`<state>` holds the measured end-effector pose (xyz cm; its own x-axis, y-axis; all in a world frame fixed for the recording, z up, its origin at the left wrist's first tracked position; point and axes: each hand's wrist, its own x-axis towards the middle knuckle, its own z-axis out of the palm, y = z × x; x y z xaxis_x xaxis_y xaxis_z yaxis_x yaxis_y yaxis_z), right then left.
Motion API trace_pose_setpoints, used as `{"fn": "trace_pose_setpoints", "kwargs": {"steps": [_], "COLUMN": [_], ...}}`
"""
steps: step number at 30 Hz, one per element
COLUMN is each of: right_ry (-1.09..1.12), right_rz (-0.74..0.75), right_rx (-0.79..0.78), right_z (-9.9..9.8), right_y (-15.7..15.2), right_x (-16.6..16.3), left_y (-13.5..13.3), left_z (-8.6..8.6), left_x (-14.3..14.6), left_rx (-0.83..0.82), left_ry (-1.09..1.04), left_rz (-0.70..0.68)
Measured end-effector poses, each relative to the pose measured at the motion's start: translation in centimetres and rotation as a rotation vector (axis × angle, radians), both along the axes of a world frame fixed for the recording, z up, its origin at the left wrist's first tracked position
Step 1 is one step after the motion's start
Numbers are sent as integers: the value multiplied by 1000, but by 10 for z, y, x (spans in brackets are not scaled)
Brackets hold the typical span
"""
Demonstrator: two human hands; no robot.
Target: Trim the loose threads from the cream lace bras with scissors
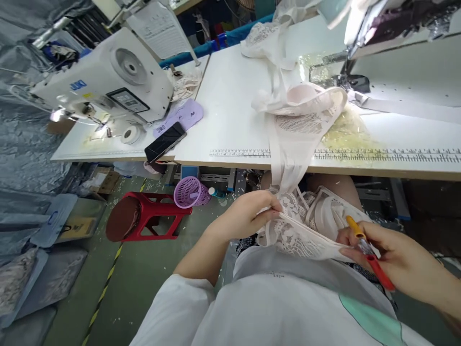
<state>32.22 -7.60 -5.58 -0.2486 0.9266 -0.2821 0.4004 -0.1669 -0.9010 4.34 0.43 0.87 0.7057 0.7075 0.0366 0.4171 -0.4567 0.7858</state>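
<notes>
Lace garment (298, 235): in the lap below the table (230, 110) edge, stretched between both hands.
Left hand (245, 216): closed, pinching the lace.
Right hand (392, 254): gripping orange-red thread snips (376, 269) and the lace edge.

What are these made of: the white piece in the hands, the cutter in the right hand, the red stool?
Lace piece: soft white textile, openwork pattern, matte, hangs limp. Cutter: glossy red and orange body, probably plastic; blade not visible. Stool: red, smooth sheen, moulded-looking legs, likely plastic.
</notes>
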Motion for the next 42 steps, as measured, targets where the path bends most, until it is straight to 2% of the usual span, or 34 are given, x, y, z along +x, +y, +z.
{"fn": "trace_pose_setpoints", "kwargs": {"steps": [2, 5, 9, 12, 14, 17, 20, 24, 28, 32, 36, 39, 42], "right_ry": [103, 167, 122, 86, 112, 151, 130, 163, 174, 175, 128, 79, 33], "right_rz": [39, 34, 114, 109, 0, -153, -170, -186, -198, -211, -265, -295, -310], "right_rx": [-64, -76, -36, -58, -26, 120, 222, 171, 124, 169, 259, 264, 257], "right_z": [-9, -21, -21, -8, 5, 26, 44, 57, 59, 59, 56, 53, 49], "right_y": [-7, -16, -20, -17, -10, 3, 16, 23, 22, 23, 24, 23, 20], "right_x": [3, 7, 10, 13, 15, 14, 7, -3, -3, 0, -1, -2, -4], "left_y": [-5, -15, -23, -26, -27, -29, -31, -31, -28, -23, -18, -16, -17], "left_z": [-4, -17, -29, -26, -21, -18, -20, -22, -18, -12, -16, -21, -22], "left_x": [10, 31, 60, 74, 81, 89, 96, 103, 107, 105, 100, 100, 104], "left_rx": [13, 89, 200, 227, 220, 261, 366, 393, 231, -102, -394, -583, -718], "left_ry": [-54, -211, -286, -208, -133, -35, 3, 45, 40, -51, -122, -236, -374], "left_rz": [85, 195, 188, 109, 47, -28, -53, -37, -53, 13, 80, 61, 130]}}
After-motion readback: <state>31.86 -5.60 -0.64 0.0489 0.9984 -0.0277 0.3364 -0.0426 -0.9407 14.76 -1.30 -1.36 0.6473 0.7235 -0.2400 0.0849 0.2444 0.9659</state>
